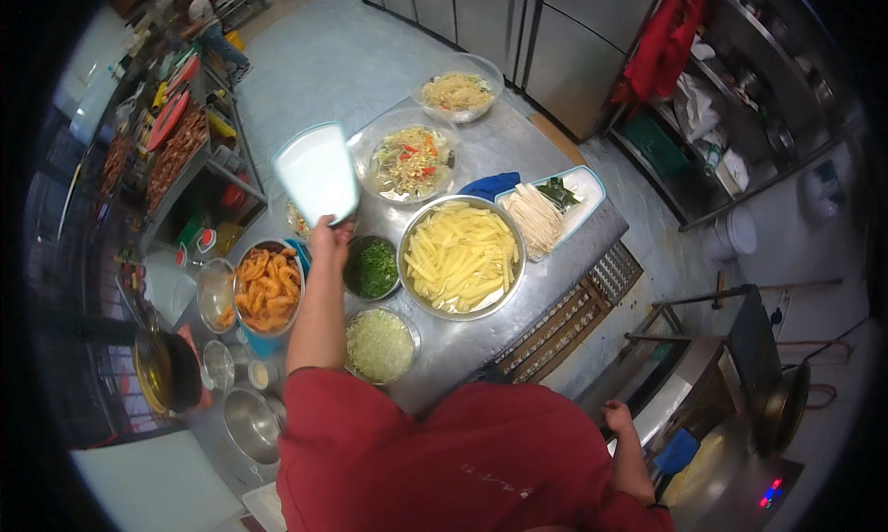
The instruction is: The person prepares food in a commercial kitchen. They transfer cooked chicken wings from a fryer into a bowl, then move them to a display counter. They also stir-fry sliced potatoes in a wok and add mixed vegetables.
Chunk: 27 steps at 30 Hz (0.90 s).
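Observation:
My left hand [331, 237] reaches forward and grips the near end of a white plastic tray [316, 168] with a blue-green rim, tilted and slightly blurred. Below the tray, part of a bowl of mixed vegetables shows. Close beside the hand are a pot of chopped green herbs [374, 267] and a bowl of fried shrimp [269, 289]. A large steel bowl of potato strips in water [461, 258] stands on the steel table [444, 355]. My right hand [616, 415] is low at my right side, by the stove edge, its fingers curled; whether it holds anything is unclear.
Two clear bowls, of bean sprouts with vegetables [409, 159] and noodle-like food [456, 91], stand farther forward. A tray of enoki mushrooms [533, 220] lies right, beside a blue cloth [489, 184]. A wok [707, 473] is at lower right. Another person [208, 25] stands far left.

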### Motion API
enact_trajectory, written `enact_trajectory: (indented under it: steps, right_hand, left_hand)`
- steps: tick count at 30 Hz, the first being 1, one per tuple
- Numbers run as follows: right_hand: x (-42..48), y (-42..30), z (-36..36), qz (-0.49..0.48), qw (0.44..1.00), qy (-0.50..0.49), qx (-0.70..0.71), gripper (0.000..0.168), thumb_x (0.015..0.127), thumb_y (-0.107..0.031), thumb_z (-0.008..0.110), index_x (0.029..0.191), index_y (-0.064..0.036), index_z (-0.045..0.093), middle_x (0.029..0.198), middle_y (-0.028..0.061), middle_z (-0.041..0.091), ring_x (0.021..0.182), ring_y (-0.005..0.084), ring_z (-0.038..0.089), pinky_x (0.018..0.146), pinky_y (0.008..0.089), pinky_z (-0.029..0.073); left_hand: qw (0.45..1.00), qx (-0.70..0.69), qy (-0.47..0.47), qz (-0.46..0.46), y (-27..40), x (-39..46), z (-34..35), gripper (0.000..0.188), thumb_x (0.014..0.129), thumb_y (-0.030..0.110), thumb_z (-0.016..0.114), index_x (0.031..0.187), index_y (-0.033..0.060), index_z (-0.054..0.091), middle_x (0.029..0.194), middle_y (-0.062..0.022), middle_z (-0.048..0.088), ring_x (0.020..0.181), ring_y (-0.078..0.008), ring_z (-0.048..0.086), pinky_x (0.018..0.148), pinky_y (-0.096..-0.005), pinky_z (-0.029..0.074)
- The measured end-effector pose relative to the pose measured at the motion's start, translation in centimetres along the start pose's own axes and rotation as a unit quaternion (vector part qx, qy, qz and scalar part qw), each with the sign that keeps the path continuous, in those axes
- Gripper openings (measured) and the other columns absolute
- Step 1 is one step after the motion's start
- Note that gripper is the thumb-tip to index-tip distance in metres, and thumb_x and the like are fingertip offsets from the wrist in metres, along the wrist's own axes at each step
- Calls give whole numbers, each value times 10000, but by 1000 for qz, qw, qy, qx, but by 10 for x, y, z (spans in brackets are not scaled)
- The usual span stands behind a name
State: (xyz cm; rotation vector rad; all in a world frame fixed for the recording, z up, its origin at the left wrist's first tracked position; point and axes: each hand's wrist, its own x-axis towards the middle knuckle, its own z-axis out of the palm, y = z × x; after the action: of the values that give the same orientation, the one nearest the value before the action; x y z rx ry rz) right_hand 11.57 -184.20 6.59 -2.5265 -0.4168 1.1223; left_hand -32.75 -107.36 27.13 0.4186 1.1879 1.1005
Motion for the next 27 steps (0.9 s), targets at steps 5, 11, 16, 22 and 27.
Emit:
enact_trajectory:
  steps: [5,11,16,22,27]
  right_hand:
    - [-6,29,25,-74,997,6,4,284,853,-78,616,1117,24,635,869,98,677,739,178,617,662,313,497]
    - [-21,-30,25,-46,996,-7,72,284,854,-68,599,1120,23,636,861,89,672,752,158,611,676,304,493]
    - [-38,-80,17,-53,995,28,83,283,859,-88,622,1114,34,636,888,94,678,762,180,624,701,312,503]
    - [-52,-63,24,-28,997,11,76,338,848,-147,672,1141,21,649,1026,143,705,899,209,662,833,322,513]
    - [-66,-38,30,30,998,-3,63,300,843,-162,687,1092,4,678,1023,129,714,934,208,664,865,330,506]
  left_hand:
    - [999,-50,-9,7,15,55,-36,349,878,124,486,1170,-65,513,962,-224,674,756,-287,666,632,-321,548]
    - [996,-39,72,-38,-3,67,-46,345,875,123,476,1165,-55,535,988,-196,694,750,-263,671,636,-339,548]
    - [977,105,116,-141,0,80,-62,553,964,543,460,944,15,625,743,-82,668,568,-186,604,474,-297,467]
    - [974,93,167,-122,-18,49,-39,392,945,431,537,939,43,588,715,-49,604,567,-175,573,488,-293,462]
    - [987,67,132,-65,-30,0,-29,287,937,321,576,965,37,555,763,-61,600,589,-176,574,490,-266,461]
